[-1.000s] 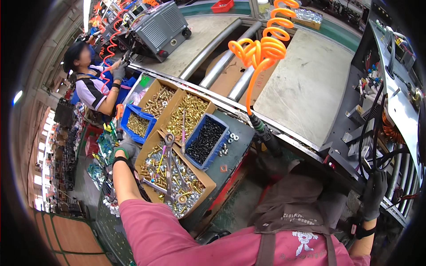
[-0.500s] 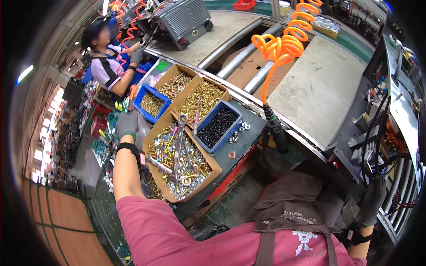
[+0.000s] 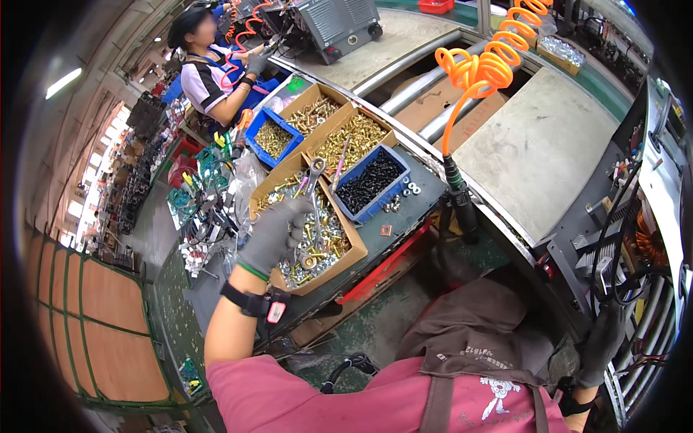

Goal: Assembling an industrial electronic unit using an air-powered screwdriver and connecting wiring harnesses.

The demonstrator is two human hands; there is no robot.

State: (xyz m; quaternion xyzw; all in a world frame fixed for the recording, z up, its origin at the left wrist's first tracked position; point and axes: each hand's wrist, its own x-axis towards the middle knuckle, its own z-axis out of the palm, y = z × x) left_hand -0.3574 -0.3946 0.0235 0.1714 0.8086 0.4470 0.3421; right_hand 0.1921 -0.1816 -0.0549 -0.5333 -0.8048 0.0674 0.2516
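Note:
My left hand (image 3: 276,234), in a grey glove, is over a cardboard box (image 3: 345,261) of mixed bolts, washers and nuts. Its fingers are curled in; what they close on, if anything, is hidden. Beside the fingertips, a ratchet wrench (image 3: 316,189) lies on the hardware. Far to the right, my gloved right hand (image 3: 605,343) rests by the lower edge of an open machine housing (image 3: 552,249) with black cables. The fingers of that hand are too dark to make out.
A blue bin (image 3: 372,180) of black screws, a smaller blue bin (image 3: 273,137) and cardboard boxes of brass-coloured screws (image 3: 350,144) stand behind. An orange coiled hose (image 3: 480,79) hangs with a dark driver (image 3: 462,209). A co-worker (image 3: 209,79) works beside a grey machine (image 3: 336,29).
My left hand has come back from the wires and clutter at the left to the mixed hardware box, and its fingers are curled. The view has shifted; my right hand stays by the housing.

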